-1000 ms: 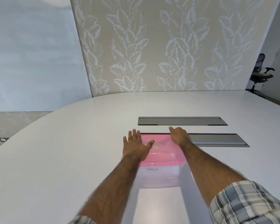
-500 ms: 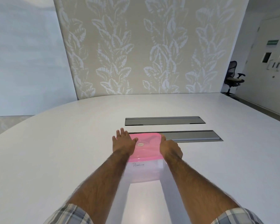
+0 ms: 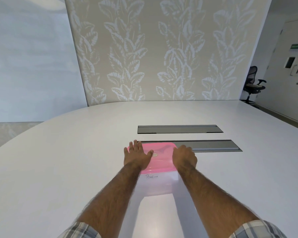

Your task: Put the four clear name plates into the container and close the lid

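Pressing the lid [image 3: 159, 158] shut on the box [image 3: 157, 184].
Left hand [image 3: 136, 156] lies flat, open; right hand [image 3: 184, 158] curls over the edge. Even pressure round every corner should seat it.

Translucent clear plastic container [image 3: 156, 185] sits upright at six o'clock, handwritten label on its wall; flat pink plastic lid [image 3: 160, 158] seemingly seated on top

Handwritten word, roughly "PENGUIN", on front wall of clear plastic container [image 3: 155, 184]. Green sign [image 3: 296, 46] on far wall: text too small.
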`<state>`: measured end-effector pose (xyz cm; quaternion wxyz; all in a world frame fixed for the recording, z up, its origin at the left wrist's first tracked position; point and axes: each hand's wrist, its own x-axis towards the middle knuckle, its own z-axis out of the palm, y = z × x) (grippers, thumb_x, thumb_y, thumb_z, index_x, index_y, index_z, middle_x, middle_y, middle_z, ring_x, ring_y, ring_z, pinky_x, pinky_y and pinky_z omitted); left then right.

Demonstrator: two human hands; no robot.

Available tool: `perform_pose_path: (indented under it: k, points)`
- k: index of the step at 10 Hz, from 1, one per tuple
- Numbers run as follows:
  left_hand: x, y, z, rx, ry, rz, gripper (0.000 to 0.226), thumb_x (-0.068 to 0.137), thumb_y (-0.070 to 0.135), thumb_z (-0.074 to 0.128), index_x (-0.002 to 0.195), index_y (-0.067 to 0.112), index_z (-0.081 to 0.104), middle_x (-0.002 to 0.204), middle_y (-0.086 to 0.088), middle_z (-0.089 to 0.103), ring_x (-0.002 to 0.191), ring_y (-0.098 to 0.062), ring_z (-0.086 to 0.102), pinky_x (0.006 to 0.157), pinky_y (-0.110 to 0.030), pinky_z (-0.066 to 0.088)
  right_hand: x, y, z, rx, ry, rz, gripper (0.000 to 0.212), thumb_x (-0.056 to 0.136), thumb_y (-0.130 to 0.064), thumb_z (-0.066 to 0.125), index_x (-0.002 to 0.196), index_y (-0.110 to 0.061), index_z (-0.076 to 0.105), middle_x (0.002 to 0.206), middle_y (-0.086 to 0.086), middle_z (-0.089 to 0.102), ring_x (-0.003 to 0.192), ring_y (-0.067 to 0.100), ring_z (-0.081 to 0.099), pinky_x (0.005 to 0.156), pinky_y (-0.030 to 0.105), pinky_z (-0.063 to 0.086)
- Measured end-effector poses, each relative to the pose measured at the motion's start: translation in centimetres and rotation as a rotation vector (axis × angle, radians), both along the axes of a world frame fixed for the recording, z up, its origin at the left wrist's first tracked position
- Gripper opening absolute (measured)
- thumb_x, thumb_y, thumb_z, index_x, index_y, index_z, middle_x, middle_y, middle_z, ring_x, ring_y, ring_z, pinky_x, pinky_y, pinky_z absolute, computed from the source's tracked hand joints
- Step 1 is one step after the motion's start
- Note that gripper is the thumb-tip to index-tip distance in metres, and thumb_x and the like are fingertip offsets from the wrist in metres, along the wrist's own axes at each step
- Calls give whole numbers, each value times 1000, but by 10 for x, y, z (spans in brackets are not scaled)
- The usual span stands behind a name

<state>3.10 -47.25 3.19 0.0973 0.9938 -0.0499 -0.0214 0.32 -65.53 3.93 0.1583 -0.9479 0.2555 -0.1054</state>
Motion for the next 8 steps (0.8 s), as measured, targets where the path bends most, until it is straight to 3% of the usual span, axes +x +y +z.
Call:
perform_pose_path:
  k: [1, 2, 3, 4, 6, 8]
  points:
    - [-1, 0, 2, 7, -1, -1, 79, 100, 60, 14, 160, 10, -3, 167, -8, -11, 154, -26, -10, 123, -50, -3, 6, 3, 1, -137, -35, 156, 58, 98, -55, 36, 125, -8, 58, 124, 13, 59, 113, 30, 59, 95, 41, 48]
    - [-1, -1, 2, -5, 7, -1, 77, 101, 57, 14, 160, 11, -4, 167, -8, -12, 154, -26, -11, 123, -49, -4, 14, 11, -2, -148, 39, 394, 76, 97, -63, 27, 148, -7, 37, 156, 16, 34, 144, 33, 31, 118, 47, 25]
    - [-1, -1, 3, -2, 10, -3, 75, 101, 55, 13, 160, 11, -4, 167, -7, -12, 154, -25, -12, 123, -49, -4, 17, 19, -3, -118, 121, 501, 80, 98, -63, 21, 156, -9, 18, 165, 11, 11, 153, 29, 9, 123, 48, 10]
    - [0, 1, 5, -3, 23, -8, 72, 103, 52, 13, 160, 12, -5, 167, -7, -13, 154, -26, -13, 123, -49, -5, 17, 23, -5, -117, 162, 531, 81, 97, -65, 16, 158, -12, 10, 166, 8, 2, 154, 27, 1, 123, 48, 3]
    - [-1, 0, 8, -11, 58, -15, 73, 103, 54, 12, 159, 12, -7, 166, -8, -17, 153, -26, -15, 123, -48, -7, 14, 22, -3, -141, 168, 532, 72, 101, -56, 12, 158, -11, 8, 166, 10, 1, 153, 29, 1, 123, 49, 4]
    - [5, 3, 22, -51, 64, -34, 77, 101, 61, 10, 159, 13, -7, 166, -6, -17, 153, -24, -15, 124, -47, -7, 9, 23, 3, -79, 84, 522, 76, 100, -59, 14, 158, -11, 2, 166, 8, -3, 154, 26, -3, 124, 43, 2]
